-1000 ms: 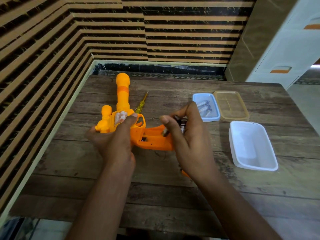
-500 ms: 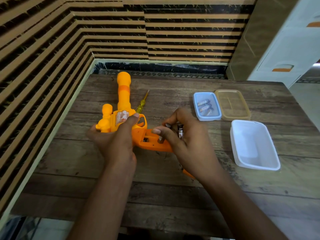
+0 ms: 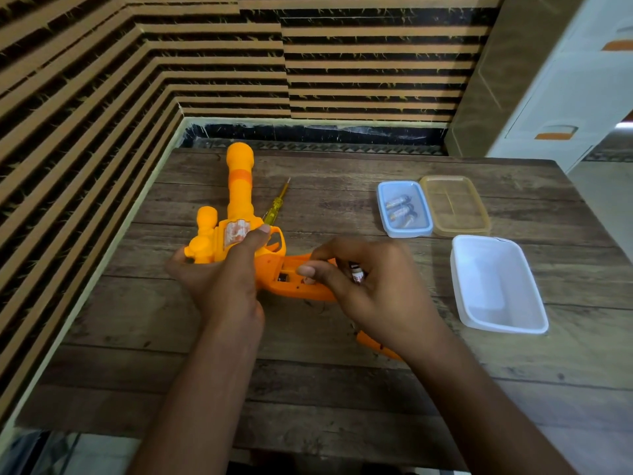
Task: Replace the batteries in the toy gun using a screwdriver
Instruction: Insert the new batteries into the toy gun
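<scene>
- Blue tray (image 3: 407, 233): shallow, rounded-rectangle plastic, on the far right of the surface (image 3: 308, 389). Three cells (image 3: 399, 210) lie in it, roughly parallel, with shiny casings.
- Amber lid (image 3: 455, 205): translucent flat rectangle with rounded corners, touching the tray's right side.
- White tub (image 3: 496, 289): deeper, matte plastic with rounded corners, just in front of the lid and tilted a little off square.
- Gun (image 3: 239, 200): glossy orange-yellow plastic, left of centre. The barrel is a cylinder with a bulbous tip and a darker orange band, and it points away toward the wall. There is a worn sticker on the body. The grip points right with its battery bay (image 3: 284, 274) open. I can't tell whether the gun touches the surface.
- Left hand (image 3: 222, 282): wrapped around the gun body, thumb laid across the sticker side up to the trigger guard.
- Right hand (image 3: 376, 293): fingers curled, thumb and forefinger tips at the open bay. It clamps a battery (image 3: 356, 274) with a dark cap and a red-white label among the other fingers.
- Screwdriver (image 3: 275, 207): clear yellow handle and thin shaft. It lies on the surface just right of the barrel, tip pointing away.
- Orange cover (image 3: 373, 344): flat plastic piece on the surface, mostly hidden under the right wrist.
- Surface: dark wood-grain planks, matte.
- Walls: horizontal tan and black ribbed strips.
</scene>
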`<action>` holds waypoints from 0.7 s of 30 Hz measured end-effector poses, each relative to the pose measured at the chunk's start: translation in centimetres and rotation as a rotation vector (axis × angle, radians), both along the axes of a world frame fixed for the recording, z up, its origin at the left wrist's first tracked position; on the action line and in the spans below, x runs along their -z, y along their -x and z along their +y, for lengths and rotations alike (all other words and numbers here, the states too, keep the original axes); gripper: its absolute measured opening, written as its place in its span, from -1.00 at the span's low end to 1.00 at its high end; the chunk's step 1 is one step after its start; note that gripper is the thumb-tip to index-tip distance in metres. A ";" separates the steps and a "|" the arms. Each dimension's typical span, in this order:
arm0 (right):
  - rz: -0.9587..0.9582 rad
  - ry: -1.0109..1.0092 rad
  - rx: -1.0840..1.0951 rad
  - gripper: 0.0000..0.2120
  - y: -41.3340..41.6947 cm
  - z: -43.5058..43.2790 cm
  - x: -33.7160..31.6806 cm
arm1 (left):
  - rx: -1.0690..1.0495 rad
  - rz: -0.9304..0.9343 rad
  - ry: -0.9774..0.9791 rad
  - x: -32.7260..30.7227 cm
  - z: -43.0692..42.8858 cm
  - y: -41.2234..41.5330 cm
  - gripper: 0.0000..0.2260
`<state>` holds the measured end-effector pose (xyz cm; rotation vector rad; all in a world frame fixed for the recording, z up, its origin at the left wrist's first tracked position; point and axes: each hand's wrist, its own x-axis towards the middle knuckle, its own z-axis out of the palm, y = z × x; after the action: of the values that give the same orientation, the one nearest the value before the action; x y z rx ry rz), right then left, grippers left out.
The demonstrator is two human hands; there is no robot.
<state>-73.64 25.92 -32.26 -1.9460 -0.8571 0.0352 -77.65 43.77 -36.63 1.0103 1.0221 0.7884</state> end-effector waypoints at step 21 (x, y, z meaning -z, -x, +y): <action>0.029 0.120 0.076 -0.80 0.3 0.3 0.0 | 0.074 -0.014 0.031 2.0 1.1 -0.7 0.20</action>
<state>-73.94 26.17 -32.22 -2.0833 -0.7767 0.0717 -76.98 44.90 -38.65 1.0093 0.9764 0.7162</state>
